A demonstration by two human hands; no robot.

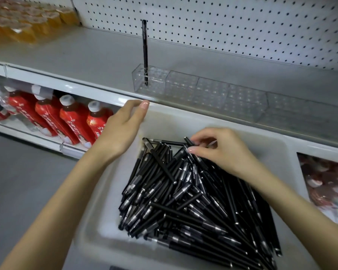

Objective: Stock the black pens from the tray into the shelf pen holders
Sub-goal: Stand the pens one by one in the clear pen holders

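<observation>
**Q:** What occupied the far left?
**A:** Orange-filled cups (pixel 18 26) stood on the grey shelf (pixel 86 55). On the level below it lay red bottles (pixel 66 121) with white caps.

**Q:** How was the left hand (pixel 123 125) placed?
**A:** It sat on the far left corner of the white tray (pixel 98 201). Its grip closed over that rim, with the thumb lying along the far edge. The fingers passed over the left side, their tips hidden.

**Q:** Where were the black pens (pixel 193 201)?
**A:** Nearly all lay heaped in the tray, crossing one another, on the near side. One upright pen (pixel 144 51) stood in the leftmost of the clear pen holders (pixel 213 92). The holders formed a row, side by side, along the shelf's near edge just beyond the tray.

**Q:** And the right hand (pixel 222 152)?
**A:** It reached to the far end of the heap. Its grip pinched a single pen (pixel 188 141) between thumb and fingertips, and that pen was touching the pile.

**Q:** What lay farther right?
**A:** A white pegboard (pixel 242 26) backed the shelf. Blurred reddish packets (pixel 328 178) sat on the lower level at the far right.
</observation>
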